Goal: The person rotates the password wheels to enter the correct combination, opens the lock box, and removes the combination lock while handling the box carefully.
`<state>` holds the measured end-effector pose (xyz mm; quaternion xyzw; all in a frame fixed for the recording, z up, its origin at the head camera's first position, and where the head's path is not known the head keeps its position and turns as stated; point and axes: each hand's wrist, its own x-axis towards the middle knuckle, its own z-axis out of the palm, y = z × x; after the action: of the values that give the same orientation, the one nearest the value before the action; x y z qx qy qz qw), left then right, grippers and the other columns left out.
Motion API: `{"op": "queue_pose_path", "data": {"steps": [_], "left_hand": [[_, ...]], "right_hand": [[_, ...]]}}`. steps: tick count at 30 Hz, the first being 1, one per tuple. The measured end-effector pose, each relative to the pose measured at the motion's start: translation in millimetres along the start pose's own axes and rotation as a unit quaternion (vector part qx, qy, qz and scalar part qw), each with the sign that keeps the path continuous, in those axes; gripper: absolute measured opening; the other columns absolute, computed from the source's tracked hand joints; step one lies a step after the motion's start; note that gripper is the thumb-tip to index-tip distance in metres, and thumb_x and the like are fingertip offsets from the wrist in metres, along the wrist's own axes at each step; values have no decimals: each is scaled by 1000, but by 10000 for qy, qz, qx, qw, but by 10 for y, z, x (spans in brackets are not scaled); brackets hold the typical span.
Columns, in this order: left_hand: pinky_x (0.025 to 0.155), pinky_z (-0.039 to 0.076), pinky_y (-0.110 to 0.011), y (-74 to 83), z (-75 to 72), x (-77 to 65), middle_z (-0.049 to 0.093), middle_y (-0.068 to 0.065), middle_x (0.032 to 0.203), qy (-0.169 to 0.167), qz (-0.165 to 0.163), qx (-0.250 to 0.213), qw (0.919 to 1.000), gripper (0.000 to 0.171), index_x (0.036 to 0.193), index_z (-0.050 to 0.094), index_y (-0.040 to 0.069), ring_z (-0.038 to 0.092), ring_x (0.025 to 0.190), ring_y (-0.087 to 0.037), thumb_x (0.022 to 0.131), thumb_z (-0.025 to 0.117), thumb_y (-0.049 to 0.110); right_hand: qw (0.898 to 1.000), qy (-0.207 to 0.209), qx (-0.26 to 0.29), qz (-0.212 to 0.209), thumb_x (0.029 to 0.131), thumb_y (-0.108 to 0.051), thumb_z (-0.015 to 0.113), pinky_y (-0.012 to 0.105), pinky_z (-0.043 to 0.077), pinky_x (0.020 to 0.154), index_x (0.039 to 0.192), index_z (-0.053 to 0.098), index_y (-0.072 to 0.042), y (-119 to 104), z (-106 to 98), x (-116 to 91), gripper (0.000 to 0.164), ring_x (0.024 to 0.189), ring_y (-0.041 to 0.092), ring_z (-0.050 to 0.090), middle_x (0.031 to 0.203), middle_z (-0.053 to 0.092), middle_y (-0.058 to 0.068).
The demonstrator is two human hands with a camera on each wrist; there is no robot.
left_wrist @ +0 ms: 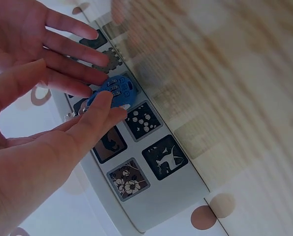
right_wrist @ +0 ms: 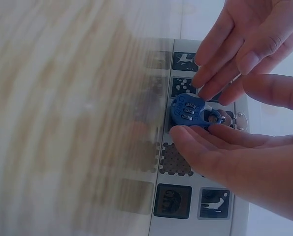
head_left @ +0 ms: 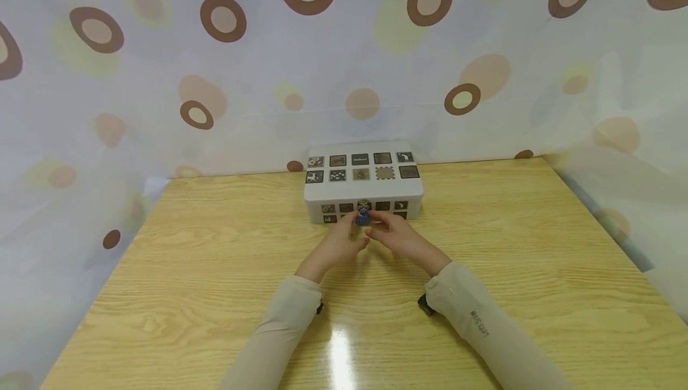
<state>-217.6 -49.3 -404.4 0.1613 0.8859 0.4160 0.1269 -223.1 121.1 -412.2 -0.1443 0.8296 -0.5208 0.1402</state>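
Observation:
A blue combination padlock (head_left: 363,217) with three number dials hangs by its shackle from the metal latch (right_wrist: 241,121) on the front of a white box (head_left: 365,188). My left hand (head_left: 338,243) is at the padlock's left side, fingers extended and fingertips right at its edge, thumb apart. On the other side, the fingertips of my right hand (head_left: 402,237) meet the padlock's edge, with the fingers fairly straight and the thumb held away. In the right wrist view the dials of the padlock (right_wrist: 188,110) face the camera, between both hands.
Small square pictures cover the box's lid and front. It stands at the back of a wood-grain table (head_left: 215,258), close to a curtain (head_left: 355,61) with brown and green circles. Pale sleeves cover both forearms, and a dark strap (head_left: 426,305) shows under the right one.

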Motion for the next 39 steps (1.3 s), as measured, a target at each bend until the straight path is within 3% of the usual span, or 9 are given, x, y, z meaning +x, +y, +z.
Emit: {"op": "queue_pose_path", "data": {"steps": [6,11,15,22,27,32,39], "left_hand": [[105,41,-48,9,-3,11,36,-31,144,49,160,-144,9998,60,143,31,-12,44,126,-42,94,59,6],[106,39,-48,-5,11,39,40,-30,141,177,207,-587,9979,47,138,39,-12,39,131,-43,95,54,0],[107,39,-47,-13,24,50,44,-27,140,381,-88,-1088,9933,42,135,46,-10,40,130,-42,96,54,1],[95,50,-41,16,8,41,47,-25,136,543,-535,-1861,9796,40,134,48,-7,48,124,-40,96,53,2],[96,50,-39,24,-19,21,50,-25,132,574,-693,-2214,9710,45,136,44,-10,51,120,-37,93,52,1],[101,46,-39,36,-51,21,51,-25,131,547,-914,-2460,9634,49,139,40,-10,51,119,-32,93,52,2],[100,46,-39,46,-47,80,52,-28,129,540,-1097,-2855,9505,48,139,36,-13,55,115,-35,95,49,0]], "right_hand": [[9999,116,6,40,99,-9,51,49,43,103,140,35,14,-12,1,5,49,123,41,48,140,43,30],[9995,127,178,211,100,-10,49,47,47,99,139,38,12,-1,-5,15,47,122,39,49,138,45,28],[9985,87,450,303,100,-10,47,47,48,97,139,40,10,18,-18,27,44,124,39,48,140,44,27],[9970,250,681,286,97,-8,47,48,46,100,135,47,10,-20,-37,-7,42,124,38,48,136,49,27],[9956,274,835,322,96,-9,47,47,44,102,133,48,12,-22,-55,-17,42,124,37,49,134,51,27],[9889,378,1374,425,96,-4,46,43,45,103,131,48,15,-36,-60,2,40,121,36,51,131,51,30],[9800,601,1743,744,96,-3,45,43,48,98,131,48,15,-33,-68,48,39,101,18,60,126,55,28]]}}
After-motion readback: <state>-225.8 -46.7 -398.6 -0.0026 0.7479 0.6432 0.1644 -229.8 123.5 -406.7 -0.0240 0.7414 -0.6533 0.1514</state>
